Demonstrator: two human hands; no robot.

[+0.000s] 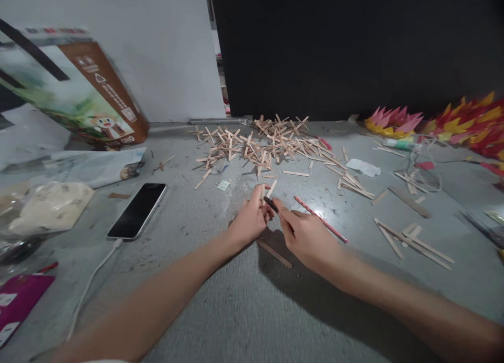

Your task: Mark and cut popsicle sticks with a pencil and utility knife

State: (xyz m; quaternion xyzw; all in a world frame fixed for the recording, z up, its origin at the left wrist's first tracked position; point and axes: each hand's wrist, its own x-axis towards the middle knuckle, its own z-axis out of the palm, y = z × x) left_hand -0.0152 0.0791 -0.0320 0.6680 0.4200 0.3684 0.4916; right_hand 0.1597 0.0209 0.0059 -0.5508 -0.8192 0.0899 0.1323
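Observation:
My left hand (252, 216) is closed around wooden craft sticks (272, 188), whose pale ends stick up above the fingers. In my right hand (311, 234) is a slim dark tool (271, 203), its tip against or very near the sticks; its kind cannot be made out. Both hands meet over the middle of the grey table (220, 310). Below them lies a loose craft stick (277, 254). A red patterned pencil-like rod (321, 219) rests just beyond my right hand.
A heap of crossed craft sticks (252, 145) lies at the back. More loose sticks (413, 242) are on the right, near folded paper flowers (394, 123). On the left are a phone (137, 211) with a cable (92, 284), a plastic bag (53, 208) and a printed carton (98, 90).

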